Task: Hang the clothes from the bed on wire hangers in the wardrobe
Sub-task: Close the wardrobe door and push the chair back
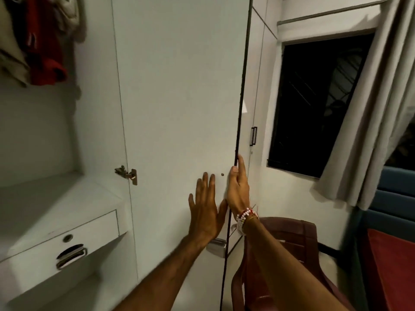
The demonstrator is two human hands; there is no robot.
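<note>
Left hand point(205, 217) presses wardrobe door point(179, 86), right hand point(238, 190) grips its edge.

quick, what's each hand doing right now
Left hand: open, pressed flat against the wardrobe door.
Right hand: fingers curled round the edge of the wardrobe door.

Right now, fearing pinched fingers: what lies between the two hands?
Head view: only the wardrobe door's dark edge; left hand lies flat on the door, right hand grips the edge.

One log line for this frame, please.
left hand: flat against wardrobe door | right hand: grips door's free edge | red garment: hanging inside, upper left
</note>
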